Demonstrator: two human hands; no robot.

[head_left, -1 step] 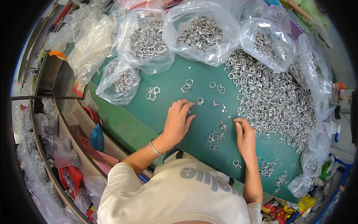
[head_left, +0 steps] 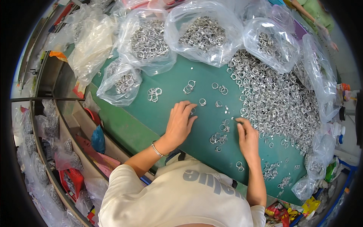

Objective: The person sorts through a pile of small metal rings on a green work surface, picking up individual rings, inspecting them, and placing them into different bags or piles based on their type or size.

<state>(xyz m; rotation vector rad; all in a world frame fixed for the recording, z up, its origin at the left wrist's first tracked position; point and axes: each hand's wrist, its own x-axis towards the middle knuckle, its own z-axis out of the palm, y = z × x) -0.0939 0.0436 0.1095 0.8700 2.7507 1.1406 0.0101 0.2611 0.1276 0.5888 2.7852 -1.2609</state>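
Observation:
My left hand [head_left: 179, 122] rests on the green table with fingers apart. A small silver ring [head_left: 193, 111] lies at its fingertips, between index finger and thumb; I cannot tell if they touch it. My right hand [head_left: 248, 139] is beside the left edge of a large heap of silver rings [head_left: 276, 102], thumb and index finger apart and nothing visible between them. Between the hands lie a cluster of rings [head_left: 218, 139] and a smaller group [head_left: 225, 125]. Single rings, such as one ring [head_left: 202, 102], sit just beyond my left hand.
Clear plastic bags of rings stand along the far side, among them a large bag [head_left: 204, 34] and a small bag [head_left: 120, 81]. Shelving with bagged rings [head_left: 49, 126] is at the left. At the upper right is another person's arm [head_left: 321, 30]. A blue bag [head_left: 98, 139] hangs near the shelf.
My right hand has shifted very slightly to the left and away from me. My left hand and the rings look the same. The other person's hand has moved a little.

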